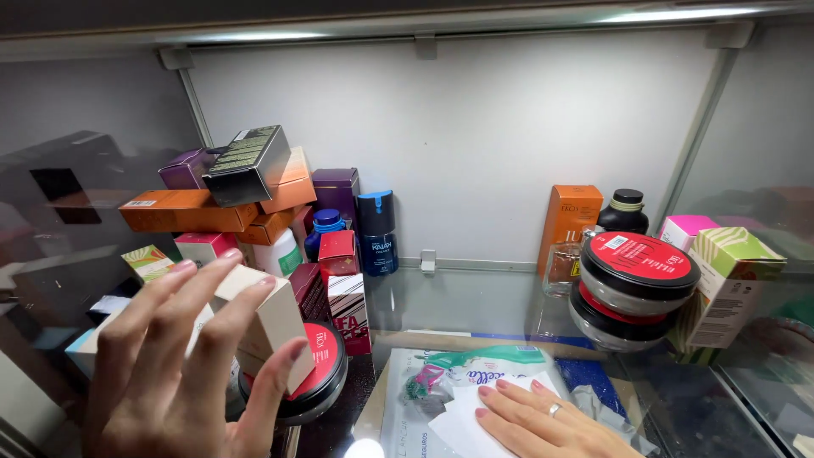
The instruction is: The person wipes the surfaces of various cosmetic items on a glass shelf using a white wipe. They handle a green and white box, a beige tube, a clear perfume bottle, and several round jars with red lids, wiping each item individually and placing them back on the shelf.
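Observation:
My left hand is raised at the lower left with fingers spread, resting against a beige carton in a leaning pile of boxes. Below the carton lies a round black jar with a red lid. My right hand, with a ring on one finger, lies flat on a white cloth on the glass shelf. Its fingers are apart and hold nothing.
Stacked orange cartons, a grey box, purple boxes and blue bottles crowd the left. At right stand two stacked red-lidded jars, an orange box, a dark bottle and a green striped carton. Glass walls close both sides.

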